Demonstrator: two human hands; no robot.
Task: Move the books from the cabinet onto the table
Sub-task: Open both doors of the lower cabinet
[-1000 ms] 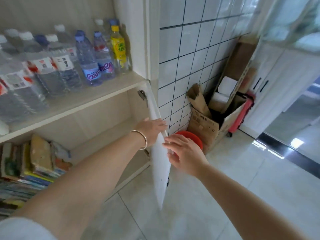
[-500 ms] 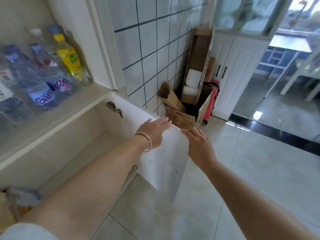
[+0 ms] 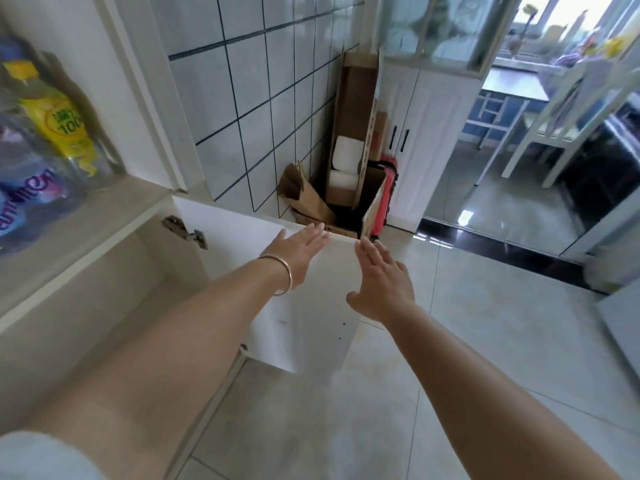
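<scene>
Left hand point(image 3: 298, 249) and right hand point(image 3: 382, 275), both with fingers straight and spread, rest flat against the swung-open white cabinet door point(image 3: 304, 327).

Bottles on upper shelf point(image 3: 79, 216), far left: yellow-label bottle point(image 3: 57, 123) upright; blue-label bottle point(image 3: 24, 192) beside it, blurred. White tiled wall point(image 3: 263, 105) w/ dark grout. Corner: open cardboard box point(image 3: 372, 209) holding tall carton point(image 3: 356, 109) & white rolls point(image 3: 346, 157); red suitcase point(image 3: 386, 188) just behind. White cupboard point(image 3: 436, 133) w/ two black handles. Pale tiled floor point(image 3: 485, 341). White chair point(image 3: 571, 109) beyond doorway.
</scene>
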